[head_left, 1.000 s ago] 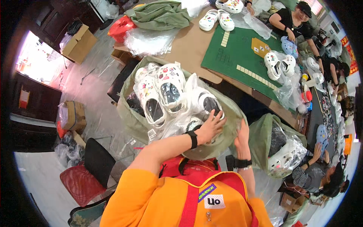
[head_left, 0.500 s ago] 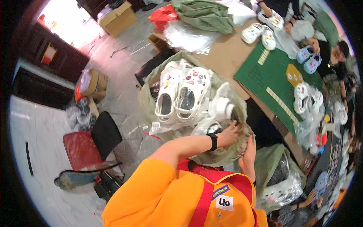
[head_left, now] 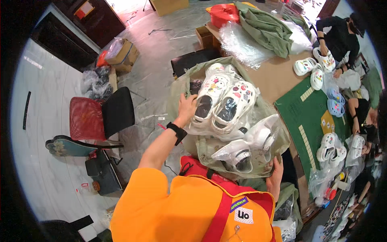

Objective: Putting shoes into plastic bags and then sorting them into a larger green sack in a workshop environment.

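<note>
A large olive woven sack [head_left: 283,139] stands open in front of me, filled with plastic-wrapped shoes. On top lies a pair of white clogs [head_left: 243,93] with colourful charms, inside a clear bag. My left hand [head_left: 186,108], with a black band on its wrist, is at the left side of these clogs, its fingers curled against the clogs and their bag. Nearer to me in the sack is another wrapped white pair of shoes [head_left: 236,149]. My right hand [head_left: 275,174] grips the sack's near right edge, its fingers partly hidden by the fabric.
To the right, a table with a green mat [head_left: 290,109] bears white clogs [head_left: 332,148] and blue clogs [head_left: 335,103]. Co-workers handle shoes along its far side. A red and black chair [head_left: 86,119] is at the left; a cardboard box [head_left: 127,58] stands behind it.
My left hand has moved from the sack's right rim to the left side of the white clogs. My right hand stays at the near right rim. The view has shifted.
</note>
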A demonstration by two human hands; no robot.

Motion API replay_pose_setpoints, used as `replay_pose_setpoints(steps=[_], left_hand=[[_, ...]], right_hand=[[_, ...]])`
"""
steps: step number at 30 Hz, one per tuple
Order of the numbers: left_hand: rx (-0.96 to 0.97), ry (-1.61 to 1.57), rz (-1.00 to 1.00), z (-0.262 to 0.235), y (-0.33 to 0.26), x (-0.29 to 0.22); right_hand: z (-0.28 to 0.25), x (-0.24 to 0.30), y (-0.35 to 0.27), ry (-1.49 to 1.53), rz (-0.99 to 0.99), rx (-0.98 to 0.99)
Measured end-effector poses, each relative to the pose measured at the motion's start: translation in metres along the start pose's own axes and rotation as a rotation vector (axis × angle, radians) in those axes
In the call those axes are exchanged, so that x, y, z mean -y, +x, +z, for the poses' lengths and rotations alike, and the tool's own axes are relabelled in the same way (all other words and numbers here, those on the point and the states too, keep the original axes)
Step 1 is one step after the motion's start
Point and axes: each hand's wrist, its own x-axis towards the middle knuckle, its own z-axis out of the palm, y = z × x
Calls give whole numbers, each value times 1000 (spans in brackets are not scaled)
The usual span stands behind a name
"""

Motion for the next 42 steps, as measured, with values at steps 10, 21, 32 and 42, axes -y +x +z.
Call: replay_pose_setpoints(steps=[10,21,32,42], left_hand=[[121,-73,-410,8,17,30],[32,-713,-666,-23,32,124],[-118,-1532,-785,-101,65,60],[-91,-1375,-855,-95,46,68]], right_hand=[[-24,-21,3,33,50,-82],[-13,-23,-28,-72,-310,-326],[8,0,37,194,-373,-454],[30,-3,75,114,-160,-150]])
